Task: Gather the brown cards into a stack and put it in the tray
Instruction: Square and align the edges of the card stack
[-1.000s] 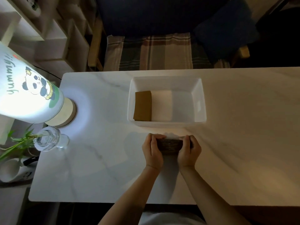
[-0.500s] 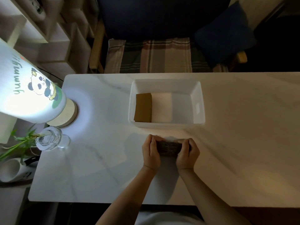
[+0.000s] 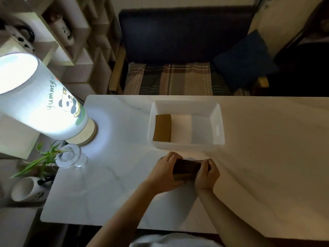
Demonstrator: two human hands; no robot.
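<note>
A stack of brown cards (image 3: 185,169) stands between my two hands on the white table, just in front of the tray. My left hand (image 3: 164,172) clasps its left end and my right hand (image 3: 207,174) clasps its right end. The white plastic tray (image 3: 219,125) sits beyond them at the table's middle. Inside it, against the left wall, lies another brown stack (image 3: 162,128), with a pale card (image 3: 180,128) beside it.
A lit lamp with a panda picture (image 3: 41,106) stands at the table's left corner, a glass vase with green stems (image 3: 69,156) in front of it. A white mug (image 3: 26,188) sits lower left. A bench with a plaid cushion (image 3: 176,78) lies beyond the table.
The view has tilted up, showing more of the bench and shelves. The stack has tipped so more of its face shows. Both hands still hold it at the same spot.
</note>
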